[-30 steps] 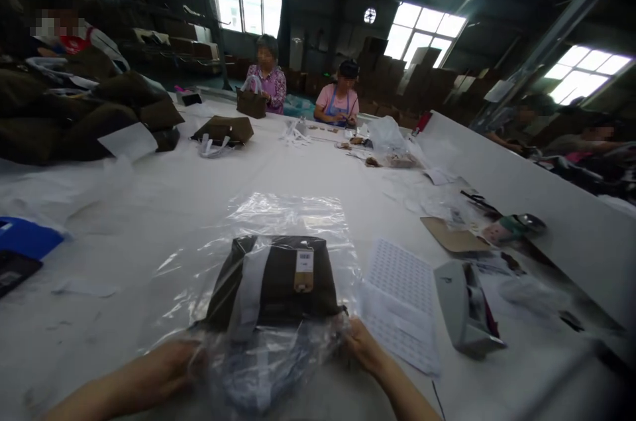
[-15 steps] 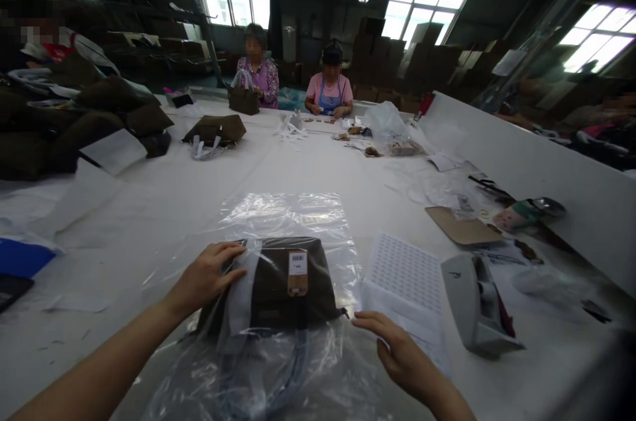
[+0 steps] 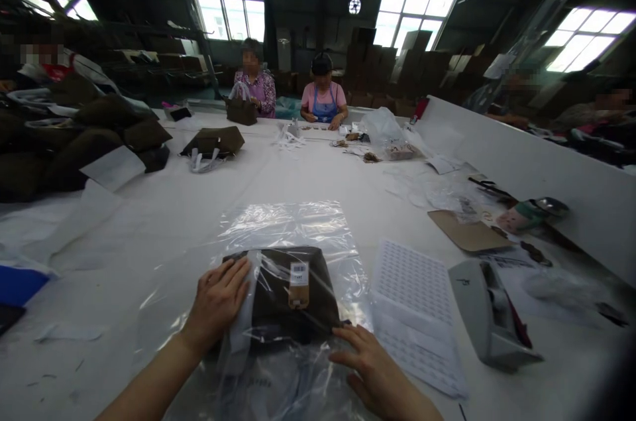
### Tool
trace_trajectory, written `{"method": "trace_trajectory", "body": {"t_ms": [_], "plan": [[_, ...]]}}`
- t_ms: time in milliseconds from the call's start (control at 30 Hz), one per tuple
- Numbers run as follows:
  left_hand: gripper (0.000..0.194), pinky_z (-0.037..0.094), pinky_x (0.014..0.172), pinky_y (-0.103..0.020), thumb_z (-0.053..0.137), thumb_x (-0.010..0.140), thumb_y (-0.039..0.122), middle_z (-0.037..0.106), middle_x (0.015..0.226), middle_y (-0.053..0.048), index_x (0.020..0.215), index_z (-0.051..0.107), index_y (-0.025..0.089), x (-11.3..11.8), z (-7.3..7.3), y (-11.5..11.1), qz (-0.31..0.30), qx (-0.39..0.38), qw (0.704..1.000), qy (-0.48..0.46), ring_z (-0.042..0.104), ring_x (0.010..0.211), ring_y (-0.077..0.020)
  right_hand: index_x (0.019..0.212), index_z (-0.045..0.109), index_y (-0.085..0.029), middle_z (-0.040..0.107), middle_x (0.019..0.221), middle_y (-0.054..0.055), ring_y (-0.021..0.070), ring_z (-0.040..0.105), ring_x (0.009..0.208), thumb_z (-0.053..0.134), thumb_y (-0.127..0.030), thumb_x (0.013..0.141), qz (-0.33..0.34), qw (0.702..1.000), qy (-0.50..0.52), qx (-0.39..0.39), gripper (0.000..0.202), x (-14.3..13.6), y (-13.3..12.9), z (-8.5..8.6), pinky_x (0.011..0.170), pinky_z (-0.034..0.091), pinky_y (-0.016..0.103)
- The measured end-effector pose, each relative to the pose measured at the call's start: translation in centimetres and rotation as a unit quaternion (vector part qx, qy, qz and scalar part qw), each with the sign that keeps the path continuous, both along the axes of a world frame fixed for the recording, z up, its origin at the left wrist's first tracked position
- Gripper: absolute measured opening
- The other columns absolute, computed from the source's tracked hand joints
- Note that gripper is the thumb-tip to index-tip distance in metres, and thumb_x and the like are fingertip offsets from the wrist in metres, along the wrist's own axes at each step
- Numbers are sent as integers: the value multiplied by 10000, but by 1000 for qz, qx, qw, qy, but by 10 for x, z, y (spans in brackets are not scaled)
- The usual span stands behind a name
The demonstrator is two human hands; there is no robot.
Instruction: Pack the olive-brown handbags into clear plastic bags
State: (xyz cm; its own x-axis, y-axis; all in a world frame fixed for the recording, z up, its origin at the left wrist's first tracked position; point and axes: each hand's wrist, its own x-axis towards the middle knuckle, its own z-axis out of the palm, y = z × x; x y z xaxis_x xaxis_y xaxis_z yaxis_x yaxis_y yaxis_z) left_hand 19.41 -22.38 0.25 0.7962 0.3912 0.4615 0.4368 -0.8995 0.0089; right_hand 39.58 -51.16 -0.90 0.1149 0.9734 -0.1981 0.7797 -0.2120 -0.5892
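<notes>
A dark brown bag (image 3: 278,321) lies inside a clear plastic bag (image 3: 298,225) on the white table, close to me. A brown tag (image 3: 299,295) with a white barcode label rests on its front, and a pale strip runs down its left part. My left hand (image 3: 218,301) lies flat on the bag's upper left, over the plastic, with fingers stretched out. At the lower right corner of the bag, my right hand (image 3: 365,361) touches it with spread fingers. The handles under the plastic are blurred.
Label sheets (image 3: 415,301) and a grey tape dispenser (image 3: 489,315) lie to the right, near brown cardboard (image 3: 467,230). Dark bags (image 3: 74,136) are piled at the left; another bag (image 3: 213,142) lies farther back. Two people (image 3: 324,99) sit across the table (image 3: 268,176).
My left hand has moved onto the bag and flattened. My right hand has shifted left to touch the bag's corner. The view has tilted up slightly.
</notes>
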Motion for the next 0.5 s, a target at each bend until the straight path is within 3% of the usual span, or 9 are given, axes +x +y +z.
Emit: {"method": "trace_trajectory", "body": {"t_ms": [133, 233, 333, 400, 500], "plan": [[465, 336, 943, -528, 395, 874, 397, 528, 1303, -99, 1310, 442, 242, -1, -9, -1, 29, -48, 998, -23, 447, 1198, -350, 1127, 611, -276, 494, 1333, 76, 294, 403, 1251, 533, -52, 691, -40, 999, 0, 32, 496, -4, -18, -11, 1054, 286, 543], [535, 264, 1037, -566, 437, 830, 444, 373, 1428, -32, 1350, 357, 346, 10, 8, -8, 21, -98, 989, -108, 352, 1274, -358, 1101, 613, -251, 536, 1274, 76, 244, 465, 1196, 567, -134, 741, -114, 987, 37, 107, 381, -1, -43, -27, 1029, 368, 455], [443, 360, 1008, -500, 511, 777, 468, 511, 1293, 26, 1216, 489, 410, 48, 33, -35, -74, -257, 958, -105, 503, 1140, -319, 1077, 605, -230, 561, 1218, 84, 212, 502, 1151, 528, -205, 810, -282, 943, 34, 175, 279, 12, -73, -49, 1005, 409, 416], [376, 458, 901, -442, 562, 747, 492, 627, 1104, 1, 1091, 592, 345, 89, 43, -63, -126, -426, 896, -18, 594, 982, -291, 1096, 587, -218, 554, 1218, 97, 222, 488, 1165, 495, -238, 842, -398, 895, -5, 202, 271, 24, -91, -66, 1017, 395, 443], [526, 484, 874, -360, 584, 721, 556, 647, 1055, -73, 1102, 594, 193, 163, 33, -107, -121, -677, 724, 53, 610, 963, -249, 1171, 538, -189, 511, 1266, 126, 251, 449, 1203, 487, -296, 853, -512, 825, -69, 229, 340, 44, -114, -88, 1023, 381, 488]]}}
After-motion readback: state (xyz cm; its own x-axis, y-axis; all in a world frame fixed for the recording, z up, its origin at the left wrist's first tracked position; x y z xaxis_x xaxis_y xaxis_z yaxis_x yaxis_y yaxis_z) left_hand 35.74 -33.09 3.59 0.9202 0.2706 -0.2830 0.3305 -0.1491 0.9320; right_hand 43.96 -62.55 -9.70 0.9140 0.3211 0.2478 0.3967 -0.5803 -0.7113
